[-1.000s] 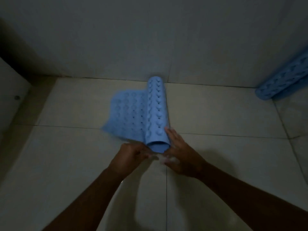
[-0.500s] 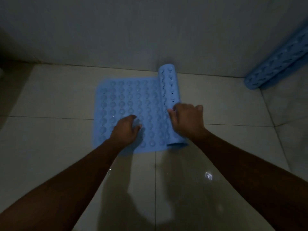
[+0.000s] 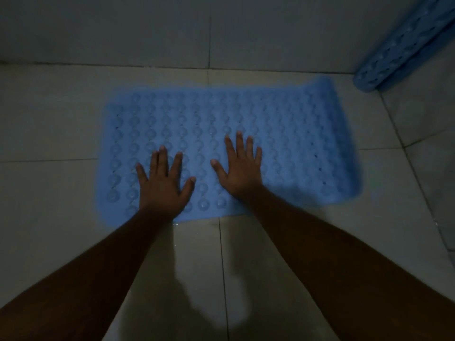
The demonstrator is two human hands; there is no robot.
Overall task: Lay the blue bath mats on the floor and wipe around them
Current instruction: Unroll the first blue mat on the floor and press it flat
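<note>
Blue bath mat [image 3: 283, 134] lies unrolled on the floor [image 3: 49, 193] near its far edge, right end blurred. My left grip [image 3: 162, 185] and right grip [image 3: 240, 171] press it, fingers spread, grasping nothing. Second mat [image 3: 398, 50] sits rolled in the far-right corner. Wiping not started, I judge.

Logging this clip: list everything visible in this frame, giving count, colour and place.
spread bath mat: one, blue, lying on the floor at centre; right end blurred and slightly raised.
rolled bath mat: one, blue, upper right, by the wall.
floor: pale tiles, under both mats.
wall: grey tiles, across the top.
left hand: one, fingers straight and spread, flat on the spread bath mat's near left part.
right hand: one, fingers straight, flat on the same mat near its middle.
</note>
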